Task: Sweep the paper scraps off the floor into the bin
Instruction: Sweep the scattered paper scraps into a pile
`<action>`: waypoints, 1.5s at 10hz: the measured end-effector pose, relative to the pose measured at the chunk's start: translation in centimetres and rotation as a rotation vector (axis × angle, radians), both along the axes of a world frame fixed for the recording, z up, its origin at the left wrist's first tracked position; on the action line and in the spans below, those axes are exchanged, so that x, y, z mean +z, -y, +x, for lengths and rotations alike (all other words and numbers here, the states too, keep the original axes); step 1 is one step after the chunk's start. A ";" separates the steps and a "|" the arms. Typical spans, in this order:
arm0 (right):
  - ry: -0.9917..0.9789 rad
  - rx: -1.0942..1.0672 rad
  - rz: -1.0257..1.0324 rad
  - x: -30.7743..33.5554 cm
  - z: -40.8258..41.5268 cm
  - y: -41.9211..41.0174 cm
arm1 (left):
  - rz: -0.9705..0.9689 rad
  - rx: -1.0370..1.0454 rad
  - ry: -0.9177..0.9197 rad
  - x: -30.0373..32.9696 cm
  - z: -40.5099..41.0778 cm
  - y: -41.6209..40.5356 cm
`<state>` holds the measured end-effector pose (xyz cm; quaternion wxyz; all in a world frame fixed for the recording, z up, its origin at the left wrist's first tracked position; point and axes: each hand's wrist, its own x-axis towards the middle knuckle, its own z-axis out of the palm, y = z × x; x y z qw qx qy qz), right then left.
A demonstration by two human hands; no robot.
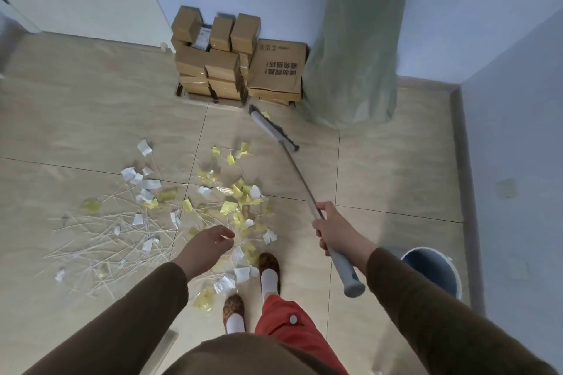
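Yellow and white paper scraps [231,207], too many to count, litter mid-frame among thin white sticks. Right hand [333,230] grips one broom [300,179]; left hand [207,245] hangs loose. One bin [432,271] sits lower right.

Cardboard boxes [231,61] block the far wall, the green curtain [356,49] touching their right side. The broom head [272,128] sits just in front of the boxes. Paper scraps [182,207] and thin sticks [100,234] litter nearer tiles; bare floor [393,173] right of them, toward the bin [432,271].
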<state>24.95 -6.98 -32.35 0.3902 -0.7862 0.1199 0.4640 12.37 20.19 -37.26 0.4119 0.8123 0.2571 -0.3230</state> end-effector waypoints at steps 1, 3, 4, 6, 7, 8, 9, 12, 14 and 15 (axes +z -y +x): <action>0.068 0.104 -0.048 -3.0 7.7 -4.2 | 0.013 0.028 -0.023 0.1 -0.8 -1.0; 0.086 0.224 -0.106 -8.2 15.8 -11.9 | 0.048 0.108 -0.045 -0.2 -4.3 -2.7; 0.112 0.323 -0.155 -10.2 12.2 -13.2 | 0.057 0.120 -0.046 -0.3 -6.1 -3.5; -0.049 0.483 -0.172 -10.2 0.3 -10.8 | 0.046 0.136 -0.037 0.1 -10.0 -5.1; -0.076 0.530 -0.149 -7.7 -5.4 -9.4 | 0.046 0.117 0.003 0.2 -12.1 -5.8; -0.071 0.509 -0.118 -4.4 -11.7 -7.6 | 0.042 0.071 0.053 0.1 -14.8 -6.5; -0.021 0.394 -0.104 -2.2 -19.0 -4.9 | 0.020 0.025 0.082 0.3 -18.7 -7.5; 0.085 -0.102 -0.117 0.0 -35.9 -2.8 | -0.002 0.041 0.075 0.2 -32.8 -10.6; -0.021 -0.384 -0.115 -4.5 -38.4 -7.5 | -0.019 0.066 0.076 -0.3 -37.2 -9.9; -0.106 -0.493 -0.060 -7.2 -40.3 -10.0 | 0.000 0.076 0.078 -0.6 -39.1 -9.3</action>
